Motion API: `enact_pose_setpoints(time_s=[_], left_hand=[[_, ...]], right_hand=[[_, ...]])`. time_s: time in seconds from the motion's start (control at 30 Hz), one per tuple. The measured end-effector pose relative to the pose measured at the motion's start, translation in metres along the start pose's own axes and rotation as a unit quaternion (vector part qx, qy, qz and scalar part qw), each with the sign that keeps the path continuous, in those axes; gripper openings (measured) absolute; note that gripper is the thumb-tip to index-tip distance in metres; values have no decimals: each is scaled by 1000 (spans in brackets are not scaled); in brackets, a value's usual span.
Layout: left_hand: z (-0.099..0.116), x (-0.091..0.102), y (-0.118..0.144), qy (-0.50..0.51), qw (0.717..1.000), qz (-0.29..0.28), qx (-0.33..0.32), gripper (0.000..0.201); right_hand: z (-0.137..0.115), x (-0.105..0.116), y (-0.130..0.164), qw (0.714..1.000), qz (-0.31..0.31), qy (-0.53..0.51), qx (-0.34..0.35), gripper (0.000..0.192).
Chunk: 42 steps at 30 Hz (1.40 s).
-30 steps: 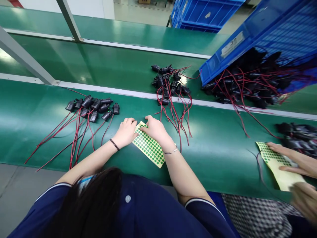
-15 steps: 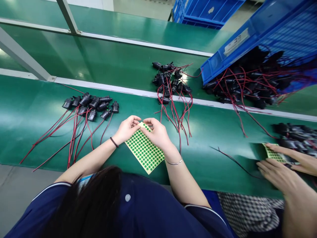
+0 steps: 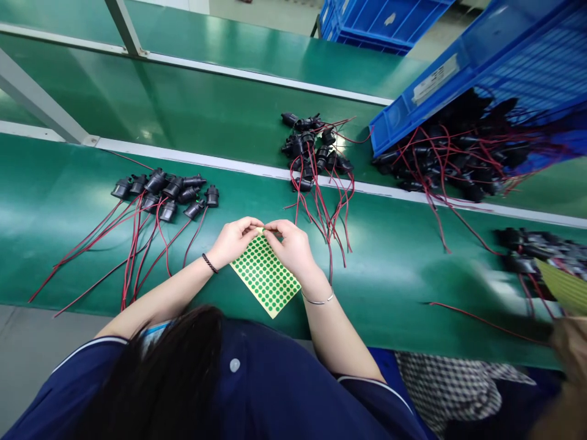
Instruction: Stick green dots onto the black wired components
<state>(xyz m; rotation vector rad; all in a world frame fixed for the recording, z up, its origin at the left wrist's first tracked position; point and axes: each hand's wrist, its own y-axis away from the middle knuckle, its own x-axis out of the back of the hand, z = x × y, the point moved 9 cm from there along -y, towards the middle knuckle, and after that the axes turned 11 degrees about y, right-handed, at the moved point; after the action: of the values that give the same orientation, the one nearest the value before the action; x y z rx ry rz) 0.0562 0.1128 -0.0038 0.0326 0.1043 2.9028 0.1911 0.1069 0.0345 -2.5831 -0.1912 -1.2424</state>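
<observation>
A pale yellow sticker sheet [image 3: 267, 278] with rows of green round dots lies slanted in front of my body, one corner pointing away from me. At that far corner my left hand [image 3: 238, 239] pinches the sheet's edge between thumb and fingers. My right hand [image 3: 290, 243] pinches the same corner from the other side, its fingertips meeting those of the left. A green dot shows between the fingertips; whether it is lifted off the sheet I cannot tell. Left of my hands lie several black lamp-holder-like parts [image 3: 169, 188] with red wires.
Another pile of black wired parts [image 3: 306, 150] lies beyond my hands. A tilted blue crate [image 3: 426, 91] spills more parts at right. A co-worker's blurred hand [image 3: 571, 342] is at the right edge, near a yellow sheet [image 3: 562, 287]. A metal post [image 3: 68, 110] stands at left.
My fingertips have drawn closer together at the sheet's far corner. At right, the co-worker's hands and sheet have moved right, partly out of view; a red wire there has shifted.
</observation>
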Motion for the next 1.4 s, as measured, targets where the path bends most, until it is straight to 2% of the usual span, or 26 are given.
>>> enact_pose_setpoints(time_s=[0.1,0.27,0.37,0.43,0.5,0.57,0.63,0.73,0.83,1.03,1.17,1.3,1.37,1.4], left_hand=[[2,0,2,-34,999,6,-6,17],[-4,0,1,-27,999,14,11,17],[-8,3,1,-49,998,23,29,19],[-8,3,0,-88,996,21,17,22],[-3,0,1,-134,991,11,-27,22],[1,-2,3,-166,983,8,-76,22],[2,-4,5,-176,979,8,-106,23],[-1,-5,9,-173,978,2,-115,25],[-4,-4,9,-161,980,15,-115,27],[-5,-2,6,-131,985,36,-108,25],[-7,0,6,-84,989,54,-111,31],[-10,16,3,26,987,118,-108,62],[-7,20,3,86,983,119,-113,75],[-4,21,3,115,981,109,-115,79]], right_hand=[[-4,2,-1,1000,3,21,23,9],[-13,3,0,997,5,56,55,8],[-9,12,-13,997,23,44,65,8],[11,27,-36,997,66,15,34,8],[43,42,-71,993,116,-5,-37,10],[73,50,-111,987,134,-13,-91,25],[89,55,-149,984,141,14,-108,44],[84,54,-190,980,137,114,-82,59],[72,48,-208,975,124,174,-64,65],[72,54,-214,977,161,131,-47,32],[70,57,-207,985,153,56,-49,29],[39,42,-176,994,101,-47,-15,40],[15,27,-149,993,46,-111,13,43],[0,17,-134,979,-9,-200,41,46]])
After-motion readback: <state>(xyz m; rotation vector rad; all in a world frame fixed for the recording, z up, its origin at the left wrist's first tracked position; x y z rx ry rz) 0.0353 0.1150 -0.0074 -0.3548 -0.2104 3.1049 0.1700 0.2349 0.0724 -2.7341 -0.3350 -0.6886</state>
